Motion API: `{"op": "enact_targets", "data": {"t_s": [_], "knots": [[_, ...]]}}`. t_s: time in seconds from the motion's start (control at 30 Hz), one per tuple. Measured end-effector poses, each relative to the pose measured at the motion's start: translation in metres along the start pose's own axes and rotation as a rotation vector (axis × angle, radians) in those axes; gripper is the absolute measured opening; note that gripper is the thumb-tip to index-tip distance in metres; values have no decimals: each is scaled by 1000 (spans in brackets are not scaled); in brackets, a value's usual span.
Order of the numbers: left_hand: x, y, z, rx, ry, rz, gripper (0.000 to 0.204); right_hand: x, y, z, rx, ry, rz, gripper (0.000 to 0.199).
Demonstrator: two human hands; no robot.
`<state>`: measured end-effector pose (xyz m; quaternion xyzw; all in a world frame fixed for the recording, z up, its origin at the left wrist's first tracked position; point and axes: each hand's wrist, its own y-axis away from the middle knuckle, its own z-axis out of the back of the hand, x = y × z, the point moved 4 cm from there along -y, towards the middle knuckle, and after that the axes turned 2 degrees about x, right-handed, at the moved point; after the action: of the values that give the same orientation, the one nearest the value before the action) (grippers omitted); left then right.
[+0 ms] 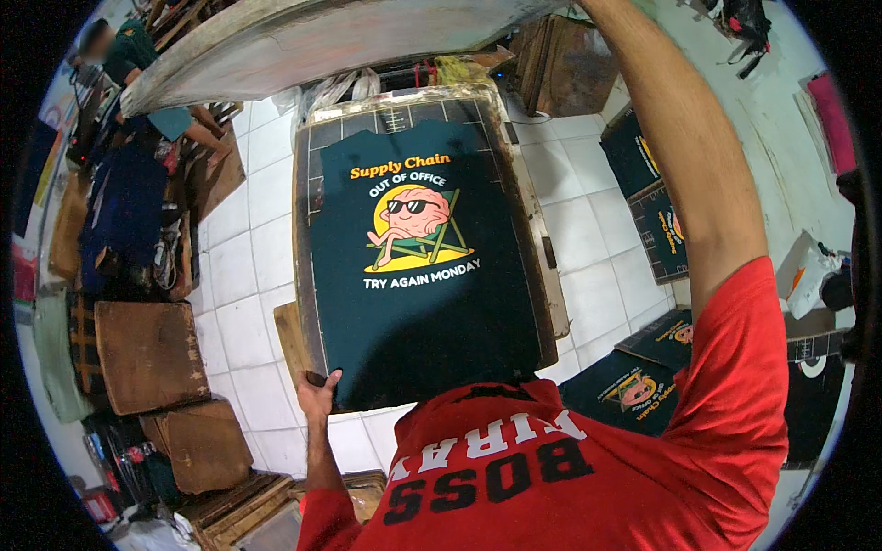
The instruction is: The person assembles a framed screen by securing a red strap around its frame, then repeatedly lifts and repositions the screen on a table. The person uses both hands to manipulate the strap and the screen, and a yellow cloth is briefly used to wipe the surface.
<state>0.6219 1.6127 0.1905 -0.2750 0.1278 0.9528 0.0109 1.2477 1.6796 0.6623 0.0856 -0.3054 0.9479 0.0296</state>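
A dark green T-shirt [423, 321] lies flat over a dark rectangular board [496, 138] in front of me. Its print [412, 230] shows a pink cartoon brain in sunglasses on a green deck chair, with yellow and white lettering. My left hand [317, 395] is closed on the near left corner of the board, thumb on top and fingers hidden underneath. Above the far end hangs a large raised plate [367, 37], like a heat press lid. My right arm reaches up past its right end, and the hand is out of the picture.
Several printed dark shirts [638, 390] lie on boards at my right. Brown boards [152, 356] are stacked at the left, above white floor tiles [248, 321]. Another person [138, 55] is at the far left, beside dark cloth [124, 211]. A wall [781, 138] runs along the right.
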Motion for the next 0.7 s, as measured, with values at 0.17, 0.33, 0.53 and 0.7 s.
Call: {"op": "enact_targets", "data": {"t_s": [0.17, 0.33, 0.53, 0.7], "knots": [[-1, -2, -9, -61, -26, 21, 78, 5, -12, 2, 11, 28, -17, 61], [-4, 1, -14, 17, -95, 8, 79, 21, -24, 4, 68, 68, -44, 63], [-10, 4, -15, 65, -67, 141, 79, 12, -40, 6, 64, 109, -65, 66], [-17, 2, -14, 46, -110, 183, 78, 17, -40, 12, 55, 91, -1, 66]]}}
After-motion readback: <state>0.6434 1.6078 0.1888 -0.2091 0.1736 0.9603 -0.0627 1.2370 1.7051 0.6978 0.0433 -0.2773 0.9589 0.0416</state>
